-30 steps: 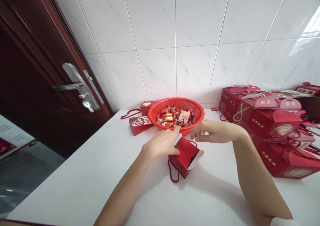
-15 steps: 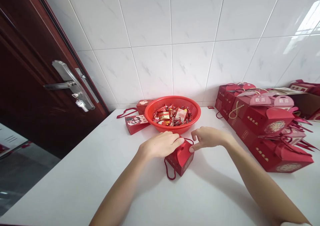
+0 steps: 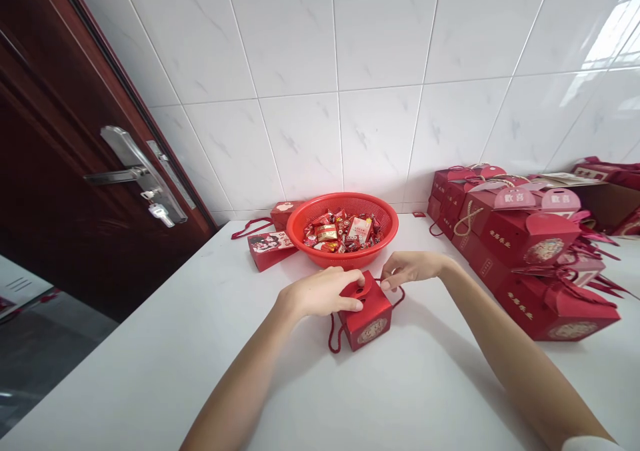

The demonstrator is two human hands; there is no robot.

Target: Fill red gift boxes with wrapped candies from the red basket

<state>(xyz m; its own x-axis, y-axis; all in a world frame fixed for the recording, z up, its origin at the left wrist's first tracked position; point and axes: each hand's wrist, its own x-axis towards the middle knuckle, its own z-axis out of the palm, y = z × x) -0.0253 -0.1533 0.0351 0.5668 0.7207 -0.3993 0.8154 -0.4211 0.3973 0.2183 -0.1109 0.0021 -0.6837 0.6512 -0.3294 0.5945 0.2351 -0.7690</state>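
A small red gift box (image 3: 371,323) with a gold round emblem stands upright on the white table. My left hand (image 3: 320,292) lies over its top left side, index finger and thumb pressing the folded lid flaps, which have a hole in them. A dark red cord loop (image 3: 334,339) hangs from the box's left side, below that hand. At the back right edge of the box, my right hand (image 3: 411,268) has its fingers pinched at another red cord (image 3: 401,298), which curves down to the table. The right fingertips partly hide where the cord meets the box.
Behind the box sits a red plastic basket (image 3: 345,258) of wrapped candies (image 3: 334,230). A flat printed red box (image 3: 273,250) and a small red box (image 3: 283,215) are left of it. Stacked red gift boxes (image 3: 525,251) fill the right side. A dark door (image 3: 60,138) stands left.
The small gift box has turned so its emblem side faces me more. My left fingers have spread over the lid, and my right hand has moved from the lid to the right-hand cord.
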